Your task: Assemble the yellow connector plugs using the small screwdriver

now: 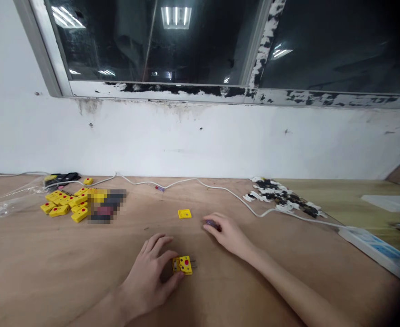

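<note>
A small yellow two-pin plug with a red dot lies on the wooden table, its metal pins pointing right. My left hand grips its left end between thumb and index finger, with the other fingers curved and apart. In my right hand, thumb and fingers pinch a small dark purple object; most of it is hidden, so its kind is unclear. Between and beyond the hands rests a flat yellow cover piece, touched by neither hand.
Several yellow plugs are heaped at the left beside a pixelated patch and clear plastic film. A white cable runs along the back to a power strip. A small red-and-purple item and black-and-white scraps lie near the wall.
</note>
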### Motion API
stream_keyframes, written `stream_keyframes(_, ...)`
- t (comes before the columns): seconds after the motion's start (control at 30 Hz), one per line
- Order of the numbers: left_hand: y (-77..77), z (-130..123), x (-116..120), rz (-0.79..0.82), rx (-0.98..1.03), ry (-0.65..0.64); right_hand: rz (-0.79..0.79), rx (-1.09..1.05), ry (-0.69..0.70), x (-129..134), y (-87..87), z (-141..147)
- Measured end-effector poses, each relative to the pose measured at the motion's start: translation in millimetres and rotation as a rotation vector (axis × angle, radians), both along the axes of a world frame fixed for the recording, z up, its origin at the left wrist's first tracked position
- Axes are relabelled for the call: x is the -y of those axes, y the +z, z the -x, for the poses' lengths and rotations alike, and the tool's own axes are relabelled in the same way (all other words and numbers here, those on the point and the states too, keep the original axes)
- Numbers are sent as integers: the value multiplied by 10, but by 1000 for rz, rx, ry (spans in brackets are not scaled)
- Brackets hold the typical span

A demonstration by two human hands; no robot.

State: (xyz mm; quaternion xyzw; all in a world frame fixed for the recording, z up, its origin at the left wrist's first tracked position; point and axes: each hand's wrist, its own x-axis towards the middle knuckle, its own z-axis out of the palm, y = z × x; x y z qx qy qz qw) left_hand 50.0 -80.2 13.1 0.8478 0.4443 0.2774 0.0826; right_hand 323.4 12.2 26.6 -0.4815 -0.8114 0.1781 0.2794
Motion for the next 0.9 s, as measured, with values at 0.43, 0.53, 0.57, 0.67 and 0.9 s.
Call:
stream_keyframes(0.43, 42, 208, -225, -10, -64, 83, 22, 92, 170, -497, -18, 475)
stream_keyframes(0.53, 29, 225, -232, 9, -60, 83, 40, 80, 203, -379, 47, 514)
stream_keyframes(0.57, 25, 226, -229, 14, -55, 81, 52, 82, 208, -333, 64, 507)
stream_keyframes(0.67, 14, 231, -218, 31, -31, 76, 83, 100, 209, -230, 86, 455)
stream_keyframes(0.9, 78, 483, -370, 139, 50, 12, 95, 35, 189, -165, 83, 390)
